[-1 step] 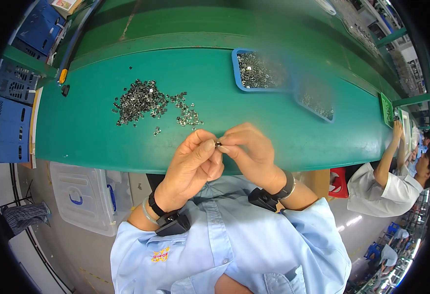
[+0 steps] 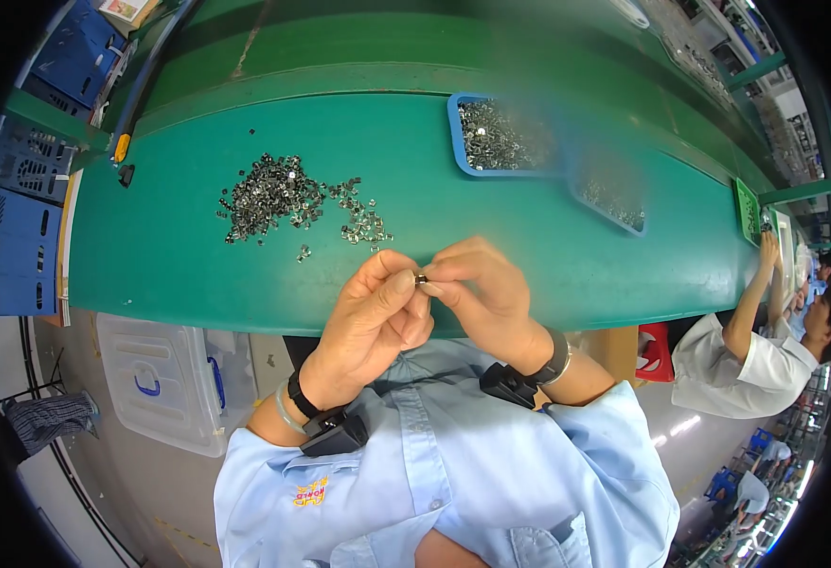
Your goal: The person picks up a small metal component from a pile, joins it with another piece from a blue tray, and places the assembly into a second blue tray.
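Observation:
My left hand (image 2: 377, 308) and my right hand (image 2: 482, 293) meet above the near edge of the green table (image 2: 178, 275). Between their fingertips is a small dark, shiny metal piece (image 2: 421, 279), pinched from both sides; the fingers cover most of it. Just beyond my left hand lies a loose scatter of small shiny metal pieces (image 2: 366, 225). Farther left, a larger heap of small dark and silvery metal pieces (image 2: 273, 197) is spread on the table top.
At the back right stand a blue tray (image 2: 456, 142) full of small metal parts and a second blue tray (image 2: 609, 225), both partly blurred. Left are blue crates (image 2: 17, 251) and a yellow-tipped tool (image 2: 122, 147). A clear lidded box (image 2: 155, 398) sits below. A co-worker (image 2: 747, 360) works at right.

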The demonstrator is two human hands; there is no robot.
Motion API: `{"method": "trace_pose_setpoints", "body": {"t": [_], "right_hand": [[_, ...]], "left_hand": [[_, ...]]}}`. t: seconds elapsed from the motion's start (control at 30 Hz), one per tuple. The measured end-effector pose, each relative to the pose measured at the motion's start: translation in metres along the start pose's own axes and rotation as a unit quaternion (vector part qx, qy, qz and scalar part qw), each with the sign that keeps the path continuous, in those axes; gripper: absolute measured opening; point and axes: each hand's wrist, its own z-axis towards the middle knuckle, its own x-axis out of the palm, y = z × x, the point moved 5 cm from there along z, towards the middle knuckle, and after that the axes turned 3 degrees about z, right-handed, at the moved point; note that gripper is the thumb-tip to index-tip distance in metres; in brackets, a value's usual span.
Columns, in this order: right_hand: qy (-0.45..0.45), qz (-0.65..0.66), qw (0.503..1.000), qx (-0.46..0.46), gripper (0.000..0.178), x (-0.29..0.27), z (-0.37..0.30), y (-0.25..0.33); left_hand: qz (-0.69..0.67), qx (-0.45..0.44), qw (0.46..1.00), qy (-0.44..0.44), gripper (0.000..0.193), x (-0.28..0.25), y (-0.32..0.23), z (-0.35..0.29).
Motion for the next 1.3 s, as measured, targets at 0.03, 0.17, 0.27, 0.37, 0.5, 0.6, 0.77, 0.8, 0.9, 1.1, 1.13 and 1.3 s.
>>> {"method": "trace_pose_setpoints", "body": {"t": [0.03,0.17,0.27,0.37,0.5,0.6,0.77,0.8,0.9,1.1,1.13,1.3], "right_hand": [[-0.003,-0.001,1.0,-0.01,0.015,0.001,0.001,0.002],[0.01,-0.012,1.0,-0.021,0.014,0.001,-0.001,0.001],[0.021,-0.016,0.999,-0.028,0.014,0.001,-0.002,0.001],[0.026,-0.014,0.999,-0.041,0.014,0.001,-0.001,0.001],[0.016,-0.032,0.996,-0.081,0.016,0.0,-0.001,0.001],[0.023,-0.033,0.998,-0.058,0.016,-0.001,-0.002,-0.002],[0.037,-0.02,0.999,-0.003,0.013,-0.007,0.003,-0.002],[0.024,-0.064,0.997,-0.017,0.011,-0.015,0.007,-0.004],[-0.02,-0.175,0.984,-0.011,0.01,-0.047,0.033,-0.011],[-0.062,-0.316,0.947,0.004,0.012,-0.067,0.076,-0.039],[-0.059,-0.317,0.947,0.003,0.012,-0.06,0.076,-0.042],[0.194,-0.275,0.942,-0.001,0.013,0.024,0.073,-0.056]], "left_hand": [[-0.011,0.003,1.0,0.018,0.016,-0.001,0.002,0.001],[-0.021,0.003,0.999,0.028,0.016,-0.001,0.002,0.0],[-0.013,0.0,1.0,0.022,0.016,-0.001,0.001,0.0],[0.003,-0.002,1.0,0.017,0.015,0.0,-0.002,-0.001],[0.041,-0.006,0.999,0.016,0.014,0.002,-0.006,0.0],[0.085,-0.009,0.996,-0.011,0.014,-0.002,-0.007,0.0],[0.071,-0.012,0.997,-0.004,0.015,-0.002,-0.007,-0.001],[0.081,-0.013,0.996,-0.02,0.015,-0.007,-0.008,-0.001],[0.098,-0.01,0.994,-0.055,0.015,-0.023,-0.01,-0.005],[0.094,-0.029,0.993,-0.062,0.014,-0.039,-0.006,-0.007],[0.089,-0.029,0.994,-0.054,0.014,-0.039,-0.006,-0.007],[0.063,-0.04,0.997,-0.029,0.014,-0.043,-0.008,-0.007]]}}
